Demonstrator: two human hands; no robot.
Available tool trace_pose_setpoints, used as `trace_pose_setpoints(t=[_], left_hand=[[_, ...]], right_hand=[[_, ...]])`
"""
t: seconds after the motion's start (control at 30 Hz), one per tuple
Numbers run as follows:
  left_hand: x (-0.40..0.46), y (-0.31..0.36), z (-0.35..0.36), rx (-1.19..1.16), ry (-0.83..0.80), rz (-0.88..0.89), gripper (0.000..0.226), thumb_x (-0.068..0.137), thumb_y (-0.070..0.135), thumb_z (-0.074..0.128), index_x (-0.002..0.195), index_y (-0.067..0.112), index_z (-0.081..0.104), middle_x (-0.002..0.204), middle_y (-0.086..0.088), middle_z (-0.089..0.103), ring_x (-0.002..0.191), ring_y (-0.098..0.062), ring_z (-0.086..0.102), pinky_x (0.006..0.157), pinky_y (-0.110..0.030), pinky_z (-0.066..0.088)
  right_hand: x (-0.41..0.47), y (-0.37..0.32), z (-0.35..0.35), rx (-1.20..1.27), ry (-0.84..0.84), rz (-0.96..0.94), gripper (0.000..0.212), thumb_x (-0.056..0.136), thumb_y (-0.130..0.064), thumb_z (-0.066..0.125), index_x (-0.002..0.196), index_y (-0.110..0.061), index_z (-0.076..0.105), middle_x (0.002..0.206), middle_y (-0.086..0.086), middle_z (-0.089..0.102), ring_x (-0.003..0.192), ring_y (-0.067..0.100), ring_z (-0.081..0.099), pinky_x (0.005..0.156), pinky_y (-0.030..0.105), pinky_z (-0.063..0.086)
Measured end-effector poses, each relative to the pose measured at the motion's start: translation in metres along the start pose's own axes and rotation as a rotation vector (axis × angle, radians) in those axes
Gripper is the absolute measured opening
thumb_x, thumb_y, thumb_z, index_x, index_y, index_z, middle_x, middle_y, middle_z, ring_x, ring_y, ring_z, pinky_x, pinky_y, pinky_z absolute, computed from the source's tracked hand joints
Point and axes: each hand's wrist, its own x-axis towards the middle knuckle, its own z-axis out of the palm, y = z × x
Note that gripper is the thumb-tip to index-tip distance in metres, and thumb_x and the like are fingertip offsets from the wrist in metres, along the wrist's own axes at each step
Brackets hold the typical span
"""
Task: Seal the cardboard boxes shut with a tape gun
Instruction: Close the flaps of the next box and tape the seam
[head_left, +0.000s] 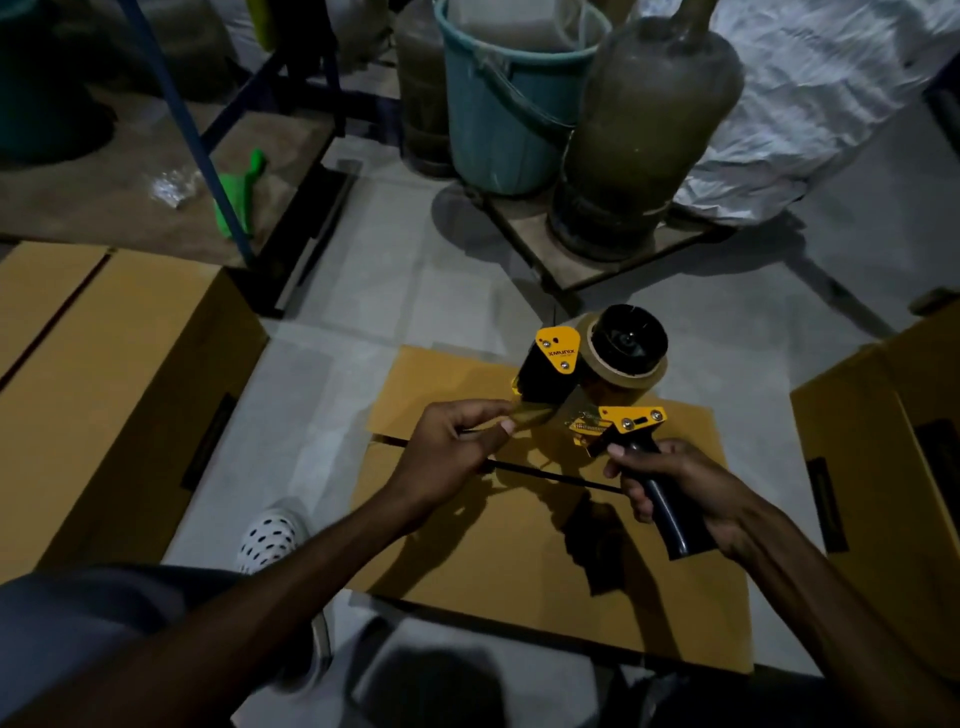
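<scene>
Right hand (680, 491) on one tape gun (597, 379), left hand (452, 447) pinching tape; three boxes (545, 519).

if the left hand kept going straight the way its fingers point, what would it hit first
Probably the tape gun. The left hand points right and slightly away, pinching the tape end at the gun's yellow and black front, so that body comes first. Depth is hard to judge from one view.
</scene>
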Motion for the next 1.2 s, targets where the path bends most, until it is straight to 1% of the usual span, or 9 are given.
trace_pose_setpoints(t=[0.1, 0.23, 0.37, 0.47, 0.63, 0.8, 0.93, 1.1, 1.2], left_hand=[[0.002, 0.002, -0.003, -0.080, 0.135, -0.048, 0.021, 0.094, 0.017, 0.064, 0.114, 0.021, 0.071, 0.105, 0.001, 0.074, 0.094, -0.015, 0.071, 0.068, -0.041, 0.060], [0.005, 0.007, -0.009, -0.219, 0.223, -0.284, 0.021, 0.098, 0.024, 0.060, 0.115, 0.012, 0.066, 0.096, -0.007, 0.075, 0.077, -0.020, 0.071, 0.062, -0.034, 0.057], [0.001, 0.008, -0.005, -0.221, -0.022, -0.498, 0.039, 0.099, 0.046, 0.051, 0.126, 0.018, 0.057, 0.092, -0.009, 0.076, 0.073, -0.021, 0.072, 0.059, -0.031, 0.058], [0.000, 0.010, 0.002, -0.252, -0.197, -0.508, 0.044, 0.100, 0.052, 0.043, 0.136, 0.026, 0.048, 0.102, -0.008, 0.076, 0.084, -0.022, 0.073, 0.062, -0.032, 0.058], [0.003, 0.015, 0.010, -0.311, -0.254, -0.497, 0.046, 0.100, 0.055, 0.038, 0.124, 0.023, 0.059, 0.108, -0.006, 0.075, 0.097, -0.022, 0.072, 0.075, -0.036, 0.059], [0.007, 0.011, 0.010, -0.399, -0.115, -0.540, 0.041, 0.097, 0.048, 0.051, 0.100, 0.009, 0.063, 0.101, -0.015, 0.075, 0.083, -0.020, 0.074, 0.064, -0.029, 0.061], [0.007, 0.011, 0.009, -0.415, -0.151, -0.573, 0.035, 0.092, 0.041, 0.063, 0.107, 0.009, 0.059, 0.098, -0.012, 0.075, 0.080, -0.019, 0.073, 0.066, -0.030, 0.061], [0.004, 0.011, 0.013, -0.464, -0.200, -0.589, 0.028, 0.087, 0.026, 0.071, 0.109, 0.010, 0.061, 0.093, -0.010, 0.075, 0.077, -0.016, 0.073, 0.061, -0.028, 0.061], [0.005, 0.009, 0.014, -0.492, -0.174, -0.581, 0.026, 0.086, 0.009, 0.071, 0.110, 0.010, 0.061, 0.090, -0.005, 0.076, 0.081, -0.016, 0.074, 0.059, -0.027, 0.059]], right_hand=[[-0.004, -0.002, -0.001, -0.047, 0.021, -0.034, 0.052, 0.061, -0.037, 0.084, 0.091, 0.001, 0.066, 0.061, 0.009, 0.054, 0.048, 0.018, 0.050, 0.046, 0.025, 0.045], [-0.010, -0.001, -0.005, -0.064, 0.058, -0.061, 0.052, 0.063, -0.037, 0.084, 0.093, 0.001, 0.066, 0.062, 0.010, 0.055, 0.049, 0.019, 0.051, 0.047, 0.026, 0.046], [-0.018, -0.001, -0.011, -0.115, 0.079, -0.082, 0.048, 0.069, -0.033, 0.084, 0.094, 0.003, 0.065, 0.062, 0.012, 0.054, 0.050, 0.020, 0.050, 0.050, 0.028, 0.045], [-0.021, -0.001, -0.014, -0.140, 0.089, -0.095, 0.053, 0.063, -0.037, 0.083, 0.093, 0.003, 0.066, 0.060, 0.012, 0.054, 0.050, 0.020, 0.051, 0.049, 0.028, 0.045], [-0.023, -0.001, -0.015, -0.155, 0.108, -0.093, 0.042, 0.074, -0.028, 0.076, 0.096, 0.005, 0.065, 0.061, 0.012, 0.055, 0.051, 0.021, 0.050, 0.051, 0.029, 0.044], [-0.024, -0.003, -0.017, -0.160, 0.121, -0.097, 0.034, 0.075, -0.026, 0.074, 0.092, 0.002, 0.066, 0.061, 0.011, 0.054, 0.051, 0.021, 0.050, 0.050, 0.027, 0.044], [-0.024, -0.004, -0.021, -0.152, 0.118, -0.107, 0.037, 0.069, -0.030, 0.084, 0.090, -0.002, 0.068, 0.063, 0.013, 0.054, 0.052, 0.022, 0.051, 0.050, 0.028, 0.044], [-0.023, -0.004, -0.022, -0.151, 0.117, -0.128, 0.059, 0.053, -0.037, 0.092, 0.096, -0.003, 0.069, 0.068, 0.016, 0.056, 0.054, 0.023, 0.052, 0.050, 0.030, 0.045], [-0.024, -0.004, -0.021, -0.161, 0.123, -0.133, 0.049, 0.059, -0.028, 0.089, 0.099, -0.006, 0.071, 0.074, 0.019, 0.056, 0.058, 0.026, 0.052, 0.052, 0.031, 0.045]])
